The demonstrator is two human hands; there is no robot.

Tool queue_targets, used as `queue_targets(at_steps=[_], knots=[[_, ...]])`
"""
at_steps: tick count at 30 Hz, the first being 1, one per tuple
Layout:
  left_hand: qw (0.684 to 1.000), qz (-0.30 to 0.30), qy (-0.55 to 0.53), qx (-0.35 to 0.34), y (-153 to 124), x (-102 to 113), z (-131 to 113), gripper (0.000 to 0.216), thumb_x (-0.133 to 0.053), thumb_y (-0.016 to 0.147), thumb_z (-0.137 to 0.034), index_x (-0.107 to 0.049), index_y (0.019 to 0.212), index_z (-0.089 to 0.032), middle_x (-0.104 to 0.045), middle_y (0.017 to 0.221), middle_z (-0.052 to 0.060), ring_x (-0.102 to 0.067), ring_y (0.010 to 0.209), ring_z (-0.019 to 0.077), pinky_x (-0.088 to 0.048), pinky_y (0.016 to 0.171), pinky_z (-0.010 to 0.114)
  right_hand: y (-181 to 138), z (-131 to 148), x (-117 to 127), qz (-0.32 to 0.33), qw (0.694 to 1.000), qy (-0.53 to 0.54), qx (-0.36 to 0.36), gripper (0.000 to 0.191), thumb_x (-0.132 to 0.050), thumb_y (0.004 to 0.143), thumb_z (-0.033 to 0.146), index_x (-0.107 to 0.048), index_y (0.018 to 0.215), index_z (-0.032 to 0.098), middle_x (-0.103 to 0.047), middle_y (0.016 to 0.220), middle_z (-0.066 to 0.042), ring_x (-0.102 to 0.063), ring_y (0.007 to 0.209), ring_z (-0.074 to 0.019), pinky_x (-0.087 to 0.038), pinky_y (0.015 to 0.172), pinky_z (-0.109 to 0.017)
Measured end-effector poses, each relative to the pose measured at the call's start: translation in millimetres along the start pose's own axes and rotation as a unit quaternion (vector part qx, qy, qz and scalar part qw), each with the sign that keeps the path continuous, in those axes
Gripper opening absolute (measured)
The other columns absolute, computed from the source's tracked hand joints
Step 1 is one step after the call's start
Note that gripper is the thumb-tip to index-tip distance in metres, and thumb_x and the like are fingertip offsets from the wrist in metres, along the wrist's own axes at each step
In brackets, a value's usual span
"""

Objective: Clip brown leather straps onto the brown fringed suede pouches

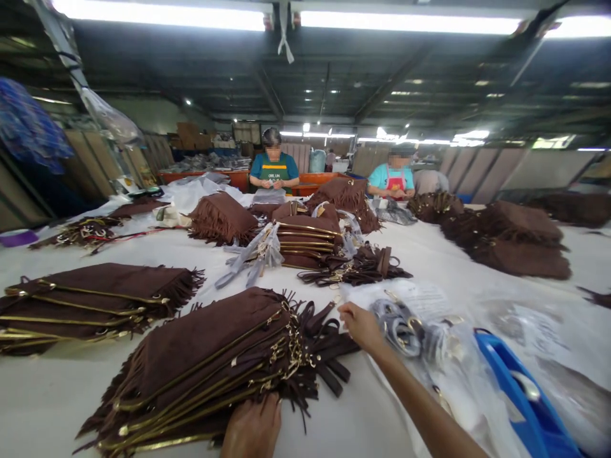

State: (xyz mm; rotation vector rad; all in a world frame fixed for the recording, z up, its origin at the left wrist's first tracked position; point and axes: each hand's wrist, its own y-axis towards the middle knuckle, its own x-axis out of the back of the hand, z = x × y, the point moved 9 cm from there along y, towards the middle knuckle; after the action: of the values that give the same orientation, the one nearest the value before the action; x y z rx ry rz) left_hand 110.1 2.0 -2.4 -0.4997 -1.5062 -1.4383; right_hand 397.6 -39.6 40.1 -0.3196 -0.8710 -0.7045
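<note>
A stack of brown fringed bags (pixel 205 343) with gold zippers lies in front of me, its straps and gold clasps gathered at the right end. My left hand (pixel 252 425) is at the near edge of this stack, fingers curled against a lower bag and partly hidden by it. To the right of the dark straps (pixel 329 350), my right hand (pixel 359 323) is raised with its fingers pinched together. A small pale or metallic bit shows at its fingertips, too blurred to name.
Another bag stack (pixel 95 299) lies at left; more bags (pixel 308 235) and loose straps (pixel 363 266) sit ahead. Wrapped grey strap coils (pixel 398 324) and a blue plastic holder (pixel 525 394) are at right. Two people (pixel 274 168) work across the white table (pixel 429 254).
</note>
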Motion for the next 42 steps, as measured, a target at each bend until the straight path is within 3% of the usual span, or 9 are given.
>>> queue_targets(at_steps=[5, 11, 14, 19, 23, 29, 34, 38, 42], knots=[[0.999, -0.006, 0.002, 0.032, -8.4, -16.5, 7.1, 0.013, -0.048, 0.091, -0.018, -0.06, 0.092, -0.022, -0.065, 0.068, 0.0, -0.062, 0.056, 0.017, -0.045, 0.056, 0.032, 55.1, -13.5, -26.0, 0.042, 0.994, -0.095, 0.019, 0.032, -0.047, 0.089, 0.016, -0.064, 0.116, 0.021, -0.068, 0.116, -0.008, -0.061, 0.109, -0.0198, -0.04, 0.092, -0.027], [0.999, 0.012, 0.0, 0.046, -15.5, -31.8, 8.3, 0.012, -0.049, 0.09, -0.02, -0.06, 0.095, -0.023, -0.065, 0.068, 0.0, -0.062, 0.056, 0.0193, -0.045, 0.056, 0.035, 82.7, -20.4, -49.9, 0.095, 0.982, -0.16, -0.039, 0.031, -0.054, 0.092, 0.042, -0.066, 0.103, 0.016, -0.071, 0.096, -0.012, -0.065, 0.097, -0.0255, -0.045, 0.083, -0.035], [0.998, 0.022, -0.016, 0.05, -12.5, -25.6, 7.6, 0.012, -0.05, 0.09, -0.018, -0.06, 0.095, -0.022, -0.064, 0.069, 0.0, -0.063, 0.06, 0.0197, -0.045, 0.058, 0.035, 88.7, -26.0, -50.5, 0.107, 0.978, -0.162, -0.08, 0.029, -0.062, 0.09, 0.042, -0.065, 0.1, 0.014, -0.069, 0.098, -0.008, -0.064, 0.092, -0.0208, -0.049, 0.084, -0.037], [0.999, 0.029, -0.013, 0.016, -6.4, -12.6, 1.1, 0.015, -0.052, 0.087, -0.011, -0.062, 0.093, -0.021, -0.066, 0.079, 0.0, -0.062, 0.064, 0.0176, -0.044, 0.061, 0.033, 83.8, -21.1, -25.9, 0.056, 0.985, -0.107, -0.121, 0.028, -0.05, 0.097, 0.032, -0.055, 0.118, 0.014, -0.066, 0.1, -0.007, -0.065, 0.087, -0.0174, -0.052, 0.079, -0.034], [0.999, 0.046, -0.012, 0.023, -3.8, -11.2, 0.6, 0.013, -0.055, 0.086, -0.01, -0.063, 0.09, -0.02, -0.065, 0.079, 0.001, -0.062, 0.069, 0.017, -0.045, 0.065, 0.031, 42.0, -2.0, 0.2, 0.051, 0.995, -0.026, -0.081, 0.038, -0.036, 0.095, 0.019, -0.038, 0.132, 0.019, -0.065, 0.088, -0.003, -0.065, 0.07, -0.0122, -0.051, 0.061, -0.022], [0.994, 0.096, -0.028, 0.033, 3.2, 2.0, 1.5, 0.017, -0.048, 0.091, -0.011, -0.064, 0.092, -0.018, -0.065, 0.078, 0.003, -0.061, 0.07, 0.0192, -0.045, 0.066, 0.032, -93.7, 11.3, -1.7, 0.156, 0.975, 0.147, 0.058, 0.041, -0.04, 0.091, 0.026, -0.041, 0.132, 0.021, -0.062, 0.08, 0.001, -0.061, 0.066, -0.0147, -0.05, 0.061, -0.026], [0.985, 0.132, -0.085, 0.066, 4.4, 3.9, 7.6, 0.02, -0.043, 0.096, -0.019, -0.063, 0.093, -0.017, -0.065, 0.079, 0.006, -0.062, 0.075, 0.0219, -0.045, 0.07, 0.034, -169.1, -4.1, -35.1, 0.141, 0.986, -0.042, 0.078, 0.027, -0.042, 0.092, 0.021, -0.059, 0.112, 0.024, -0.065, 0.095, -0.004, -0.061, 0.088, -0.0208, -0.046, 0.079, -0.033], [0.984, 0.142, -0.082, 0.073, 2.6, 3.9, 7.1, 0.022, -0.04, 0.098, -0.022, -0.061, 0.095, -0.016, -0.065, 0.08, 0.007, -0.062, 0.077, 0.0232, -0.046, 0.072, 0.035, -181.1, 12.8, -52.8, 0.057, 0.976, -0.177, 0.114, 0.023, -0.048, 0.093, 0.023, -0.059, 0.113, 0.02, -0.061, 0.106, -0.01, -0.057, 0.101, -0.0262, -0.044, 0.085, -0.036], [0.985, 0.135, -0.08, 0.073, 1.7, 7.4, 5.6, 0.021, -0.04, 0.099, -0.023, -0.06, 0.097, -0.016, -0.066, 0.084, 0.008, -0.062, 0.082, 0.023, -0.047, 0.076, 0.036, -176.0, 31.2, -66.9, 0.026, 0.966, -0.213, 0.147, 0.015, -0.053, 0.094, 0.027, -0.061, 0.105, 0.021, -0.06, 0.101, -0.009, -0.057, 0.096, -0.0251, -0.044, 0.08, -0.033]])
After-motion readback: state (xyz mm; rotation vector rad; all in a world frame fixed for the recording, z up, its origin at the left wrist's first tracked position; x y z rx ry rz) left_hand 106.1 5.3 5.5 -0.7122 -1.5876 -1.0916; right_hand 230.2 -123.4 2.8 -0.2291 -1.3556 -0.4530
